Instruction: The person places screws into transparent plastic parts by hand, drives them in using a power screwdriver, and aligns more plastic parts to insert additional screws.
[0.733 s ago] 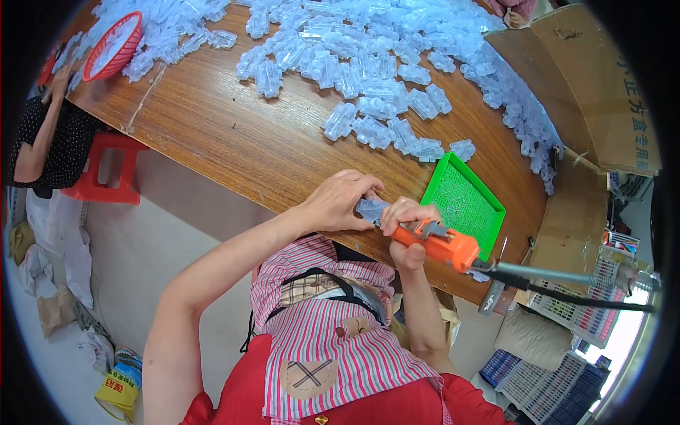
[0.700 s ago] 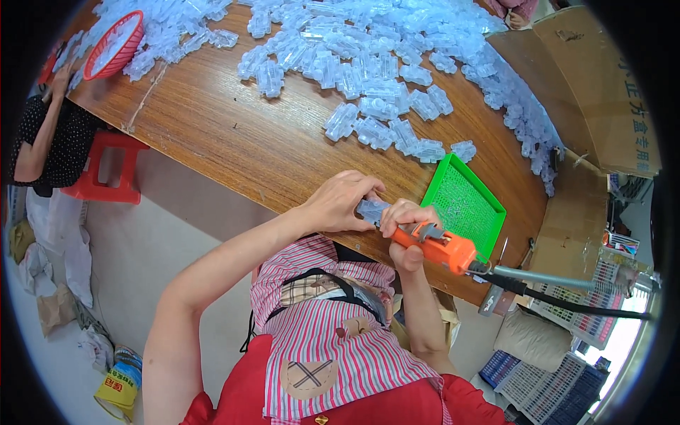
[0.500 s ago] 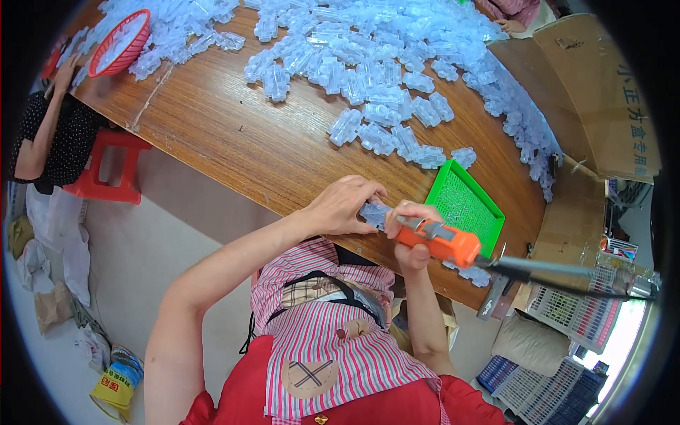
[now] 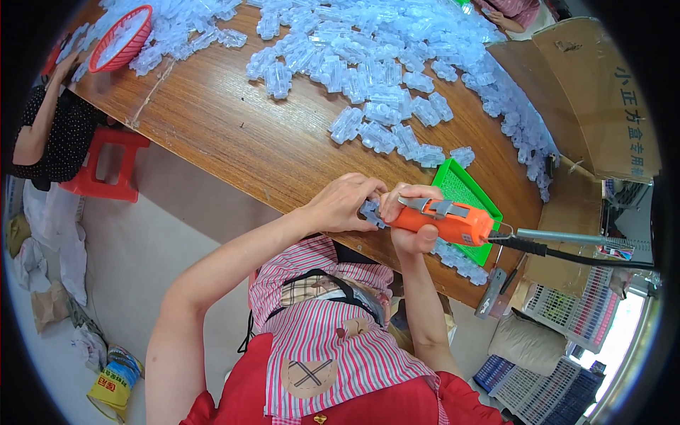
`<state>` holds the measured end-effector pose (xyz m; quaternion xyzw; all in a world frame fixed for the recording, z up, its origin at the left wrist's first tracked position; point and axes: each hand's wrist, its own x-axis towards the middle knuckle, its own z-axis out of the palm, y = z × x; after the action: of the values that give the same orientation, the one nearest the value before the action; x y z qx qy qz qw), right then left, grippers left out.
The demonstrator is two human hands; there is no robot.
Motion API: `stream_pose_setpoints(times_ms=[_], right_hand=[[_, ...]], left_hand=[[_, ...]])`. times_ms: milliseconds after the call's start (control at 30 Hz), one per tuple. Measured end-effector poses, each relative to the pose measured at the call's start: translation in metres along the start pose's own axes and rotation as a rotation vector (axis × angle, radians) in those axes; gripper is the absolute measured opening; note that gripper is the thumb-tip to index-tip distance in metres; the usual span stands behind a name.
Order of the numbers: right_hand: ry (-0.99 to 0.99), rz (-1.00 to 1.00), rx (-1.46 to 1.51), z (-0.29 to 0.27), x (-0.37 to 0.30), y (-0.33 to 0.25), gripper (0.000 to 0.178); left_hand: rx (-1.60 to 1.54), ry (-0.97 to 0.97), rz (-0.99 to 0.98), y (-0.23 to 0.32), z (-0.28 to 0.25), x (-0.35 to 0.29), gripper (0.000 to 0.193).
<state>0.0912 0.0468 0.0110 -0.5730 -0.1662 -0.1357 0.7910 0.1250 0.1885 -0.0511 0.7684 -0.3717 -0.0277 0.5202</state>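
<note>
My left hand [image 4: 346, 202] grips a small clear plastic part [image 4: 372, 212] at the table's near edge. Wrapped round an orange electric screwdriver [image 4: 453, 223] is my right hand [image 4: 413, 212]; the tool lies nearly level, its front end toward the plastic part. My right fingers hide the tip, so I cannot tell if it touches the part. A cable and a coiled spring run from the screwdriver's back end to the right. Behind the tool stands a green tray [image 4: 453, 180] with small pieces in it, partly covered by the screwdriver.
Clear plastic parts [image 4: 368, 71] are heaped across the wooden table [image 4: 205, 127]. More parts [image 4: 460, 263] lie by the near right edge, beside a grey-handled tool [image 4: 490, 292]. A red basket [image 4: 122, 39] and another person's arm [image 4: 46, 117] are far left. Cardboard [image 4: 595, 99] walls the right.
The screwdriver's back end has swung slightly right and toward the far side, and the tool has rolled a little in my right hand. My left hand has barely moved.
</note>
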Motion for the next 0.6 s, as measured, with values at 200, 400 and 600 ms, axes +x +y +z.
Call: stream_pose_setpoints(times_ms=[200,400,600], right_hand=[[-0.035,-0.001,-0.049,0.001,-0.001,0.01,0.065],[-0.104,-0.049,-0.068,0.001,-0.003,0.013,0.058],[-0.156,-0.034,-0.286,-0.012,-0.005,0.017,0.072]], left_hand=[[-0.009,0.02,-0.003,-0.002,0.002,0.0,0.064],[-0.016,0.02,0.004,-0.005,0.003,-0.001,0.061],[-0.003,0.0,0.027,-0.006,0.003,-0.001,0.06]])
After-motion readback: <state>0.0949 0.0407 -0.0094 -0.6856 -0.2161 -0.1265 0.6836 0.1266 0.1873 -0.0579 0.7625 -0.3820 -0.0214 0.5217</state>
